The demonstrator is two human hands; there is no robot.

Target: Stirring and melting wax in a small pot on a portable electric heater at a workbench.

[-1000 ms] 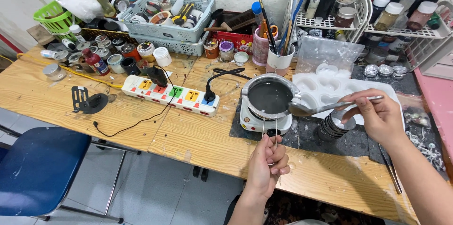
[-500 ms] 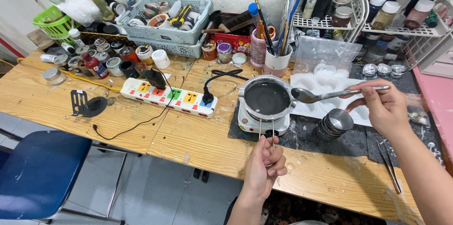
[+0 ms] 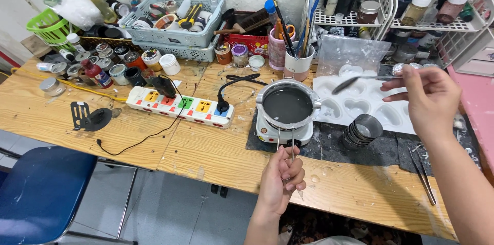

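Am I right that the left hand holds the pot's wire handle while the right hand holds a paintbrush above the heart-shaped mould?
Not quite: the head view shows the right hand holding a metal spoon, not a paintbrush, above the white heart-shaped mould. The left hand does hold the pot's wire handle.

A clear plastic bag (image 3: 354, 52) stands behind the white mould; possibly labelled jars (image 3: 240, 55) beside a red box (image 3: 252, 42).
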